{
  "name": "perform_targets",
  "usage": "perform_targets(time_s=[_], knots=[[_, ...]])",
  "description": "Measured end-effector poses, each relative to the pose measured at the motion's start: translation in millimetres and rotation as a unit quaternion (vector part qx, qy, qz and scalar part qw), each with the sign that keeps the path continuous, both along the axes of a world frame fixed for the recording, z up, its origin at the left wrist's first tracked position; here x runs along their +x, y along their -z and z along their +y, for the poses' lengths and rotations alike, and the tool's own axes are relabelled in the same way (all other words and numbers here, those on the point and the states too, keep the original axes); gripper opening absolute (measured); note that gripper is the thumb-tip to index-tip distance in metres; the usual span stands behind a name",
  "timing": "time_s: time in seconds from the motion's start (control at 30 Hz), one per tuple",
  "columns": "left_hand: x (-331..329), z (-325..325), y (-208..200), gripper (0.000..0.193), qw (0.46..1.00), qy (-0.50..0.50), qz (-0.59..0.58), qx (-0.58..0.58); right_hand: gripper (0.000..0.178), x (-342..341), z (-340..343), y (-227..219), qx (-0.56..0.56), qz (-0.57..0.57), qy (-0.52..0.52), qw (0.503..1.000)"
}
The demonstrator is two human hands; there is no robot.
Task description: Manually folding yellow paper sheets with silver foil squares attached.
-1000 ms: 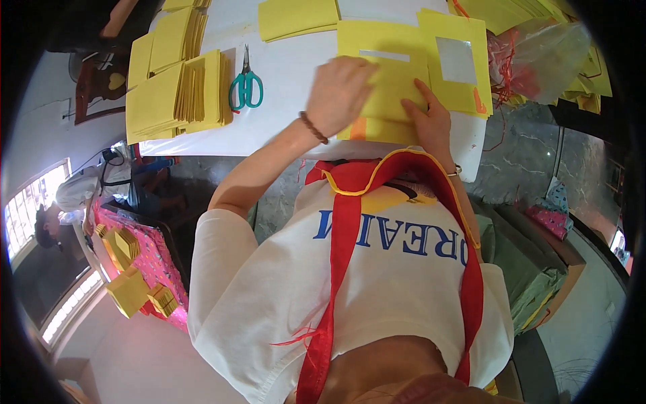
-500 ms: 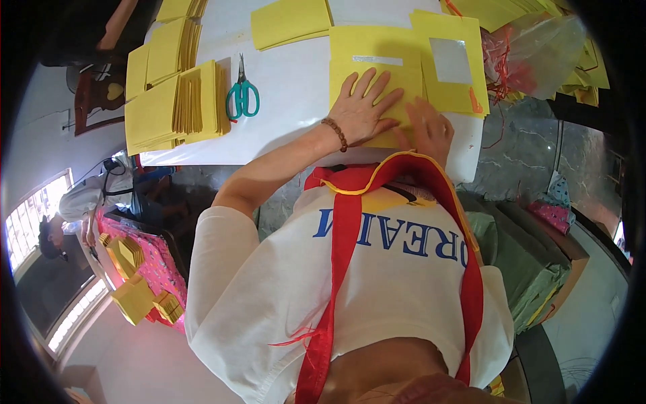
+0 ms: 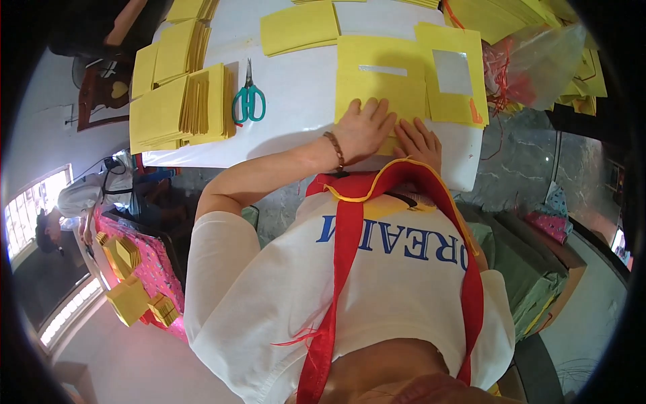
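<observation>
A yellow paper envelope (image 3: 380, 54) with a pale strip across it lies on the white table in front of me. My left hand (image 3: 367, 131) presses on its near part, palm down, fingers apart and a little bent. Beside it, my right hand (image 3: 420, 143) rests on the envelope's near right edge with its fingers stretched out. Neither hand grips anything; the envelope's near edge is partly hidden under them. To the right, a yellow sheet (image 3: 441, 108) with a pale rectangular window touches the envelope.
Green-handled scissors (image 3: 249, 104) lie left, beside stacked yellow envelopes (image 3: 158, 111). Another small pile (image 3: 299, 30) is farther back. A clear plastic bag (image 3: 538, 64) and red strings sit at the right edge. Another person (image 3: 94, 188) is at a pink-covered table (image 3: 168, 269) far left.
My left hand has slid nearer to me over the envelope, its fingers less spread. My right hand, blurred before, now lies flatter at the near right edge. The view has shifted slightly.
</observation>
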State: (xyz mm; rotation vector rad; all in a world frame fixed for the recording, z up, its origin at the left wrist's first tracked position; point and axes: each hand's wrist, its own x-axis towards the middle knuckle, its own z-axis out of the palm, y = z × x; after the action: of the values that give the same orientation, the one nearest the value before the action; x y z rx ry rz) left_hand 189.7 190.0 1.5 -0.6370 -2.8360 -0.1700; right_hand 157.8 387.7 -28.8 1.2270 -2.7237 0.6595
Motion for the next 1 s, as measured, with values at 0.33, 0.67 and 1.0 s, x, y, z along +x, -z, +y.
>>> perform_targets(time_s=[0.33,0.67,1.0], knots=[[-22,-32,-21,0.048,0.996,-0.022,0.004,0.092,0.03,-13,9,-19,-0.376,-0.331,0.154,0.851],[-94,-187,14,0.045,0.964,-0.186,0.185,-0.051,0.032,-7,14,4,-0.393,-0.407,0.14,0.812],[-100,-195,52,0.045,0.974,-0.18,0.095,-0.095,0.032,-12,9,3,-0.405,-0.435,0.155,0.789]])
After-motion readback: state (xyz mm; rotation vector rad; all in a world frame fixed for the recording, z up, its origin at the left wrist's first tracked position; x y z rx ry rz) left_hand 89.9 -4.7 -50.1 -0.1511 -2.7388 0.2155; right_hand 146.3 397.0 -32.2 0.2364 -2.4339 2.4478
